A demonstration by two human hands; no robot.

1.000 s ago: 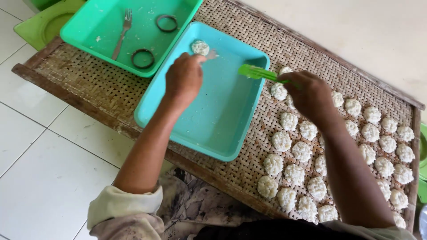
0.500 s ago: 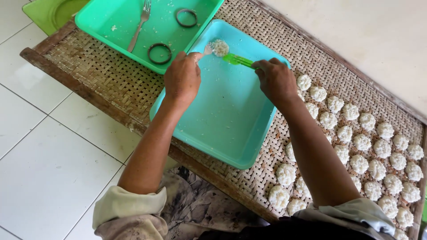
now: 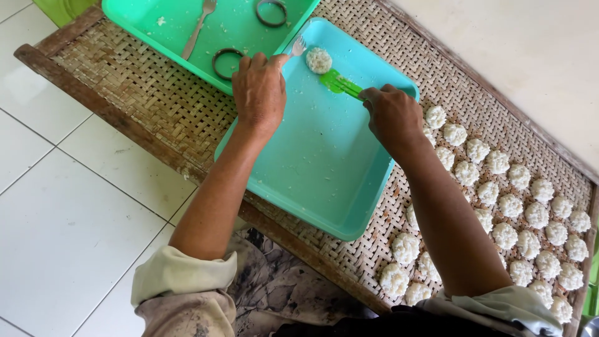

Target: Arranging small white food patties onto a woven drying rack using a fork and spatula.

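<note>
Rows of white rice cakes (image 3: 499,206) along the woven mat's (image 3: 143,100) right end. Left hand (image 3: 259,93) clenched on a fork (image 3: 297,47), right hand (image 3: 392,115) grasping a green spatula (image 3: 337,83). One round rice cake (image 3: 319,60) near the blue tray's (image 3: 312,168) far corner, between both tools. Beyond, a green tray (image 3: 240,22) holding metal rings (image 3: 224,60).

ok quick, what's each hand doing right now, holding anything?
Left hand: closed on a metal fork, tines by the white rice patty.
Right hand: closed on a green spatula reaching toward the patty.
</note>
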